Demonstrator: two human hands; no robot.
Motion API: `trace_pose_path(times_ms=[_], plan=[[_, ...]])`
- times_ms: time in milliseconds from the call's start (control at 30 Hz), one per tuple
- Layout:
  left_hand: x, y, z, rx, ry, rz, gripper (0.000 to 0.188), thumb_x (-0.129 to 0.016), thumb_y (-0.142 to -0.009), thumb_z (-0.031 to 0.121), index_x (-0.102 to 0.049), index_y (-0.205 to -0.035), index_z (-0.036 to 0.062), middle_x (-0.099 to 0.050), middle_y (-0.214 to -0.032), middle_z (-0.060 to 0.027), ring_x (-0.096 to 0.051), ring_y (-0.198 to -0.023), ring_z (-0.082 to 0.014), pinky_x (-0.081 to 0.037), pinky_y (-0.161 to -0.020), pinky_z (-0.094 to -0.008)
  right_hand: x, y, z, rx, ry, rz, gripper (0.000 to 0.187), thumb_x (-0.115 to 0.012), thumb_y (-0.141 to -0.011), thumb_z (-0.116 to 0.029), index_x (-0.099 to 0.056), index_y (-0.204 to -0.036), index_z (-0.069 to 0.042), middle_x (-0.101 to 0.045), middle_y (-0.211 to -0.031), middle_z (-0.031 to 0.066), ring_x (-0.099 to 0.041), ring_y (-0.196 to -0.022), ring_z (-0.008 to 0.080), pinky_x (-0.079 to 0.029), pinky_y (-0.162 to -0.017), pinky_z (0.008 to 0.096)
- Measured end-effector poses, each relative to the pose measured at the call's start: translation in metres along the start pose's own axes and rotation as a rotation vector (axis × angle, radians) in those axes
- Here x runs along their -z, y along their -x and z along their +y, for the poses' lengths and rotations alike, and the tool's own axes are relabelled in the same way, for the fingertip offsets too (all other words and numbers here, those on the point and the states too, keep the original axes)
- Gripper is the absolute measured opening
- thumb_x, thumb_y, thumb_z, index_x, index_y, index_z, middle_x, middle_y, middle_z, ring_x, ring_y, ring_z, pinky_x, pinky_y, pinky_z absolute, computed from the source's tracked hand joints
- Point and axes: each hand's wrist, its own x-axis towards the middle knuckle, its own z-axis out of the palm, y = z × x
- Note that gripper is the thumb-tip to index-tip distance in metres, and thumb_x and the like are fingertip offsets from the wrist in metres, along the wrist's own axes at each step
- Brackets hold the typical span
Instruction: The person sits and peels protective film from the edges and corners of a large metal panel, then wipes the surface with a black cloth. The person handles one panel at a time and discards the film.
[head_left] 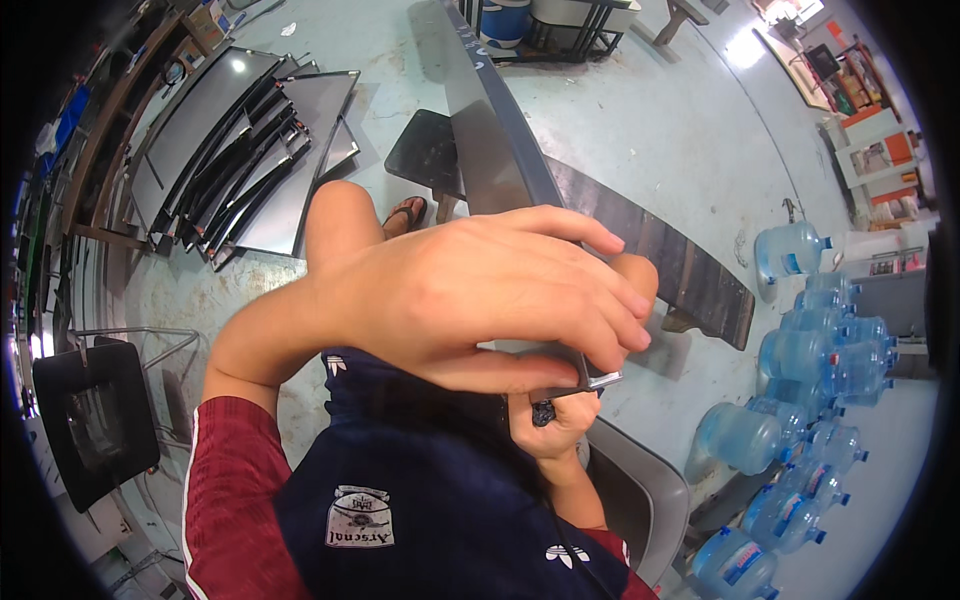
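Note:
My left hand [490,290] reaches across in front of me. Its thumb and fingers close around the end of a dark metal profile [602,381], whose bright cut edge shows by the thumb tip. Just below, my right hand [570,425] is curled into a fist. A black, knobbly end [543,413] pokes out of that fist; the rest of what it holds is hidden. Beyond my left hand a long dark panel [490,120] with a raised edge runs away from me. Whether it joins the profile is hidden behind the hand.
A dark wooden bench [660,250] lies beneath the panel. Flat framed panels with black strips [240,150] lie on the floor at left. A black chair [95,425] stands at near left, a grey chair [645,480] by my right arm. Several blue water bottles [800,350] crowd the right.

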Motion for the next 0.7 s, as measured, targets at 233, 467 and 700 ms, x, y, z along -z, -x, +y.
trace_pose_path(times_ms=[233, 467, 700], plan=[[-0.004, -0.007, -0.011, -0.129, -0.056, 0.005, 0.016, -0.076, -0.09, 0.011, -0.073, -0.101, 0.0007, -0.076, -0.11, -0.0162, -0.073, -0.11, -0.0316, -0.055, -0.1, -0.0514, -0.006, -0.004, -0.007, -0.045, -0.13, 0.051, 0.015, -0.072, -0.081, 0.003, -0.074, -0.096, 0.005, -0.075, -0.087, 0.0129, -0.074, -0.086, 0.024, -0.053, -0.083, 0.0327], [-0.005, -0.009, -0.009, -0.24, -0.244, 0.018, 0.015, -0.072, -0.09, 0.01, -0.072, -0.097, -0.004, -0.076, -0.106, -0.0198, -0.075, -0.106, -0.0331, -0.058, -0.097, -0.0525, -0.003, -0.006, -0.007, -0.022, -0.11, 0.019, 0.01, -0.072, -0.083, 0.0, -0.075, -0.092, 0.003, -0.075, -0.084, 0.0122, -0.072, -0.083, 0.0228, -0.051, -0.081, 0.0314], [-0.005, -0.006, -0.007, -0.245, -0.258, 0.06, 0.02, -0.071, -0.092, 0.011, -0.072, -0.098, -0.0073, -0.075, -0.103, -0.0242, -0.075, -0.102, -0.0362, -0.059, -0.096, -0.0527, -0.004, 0.0, -0.005, -0.048, -0.072, 0.023, 0.007, -0.073, -0.082, -0.002, -0.069, -0.076, -0.001, -0.069, -0.071, 0.0107, -0.066, -0.069, 0.0206, -0.05, -0.068, 0.0323]])
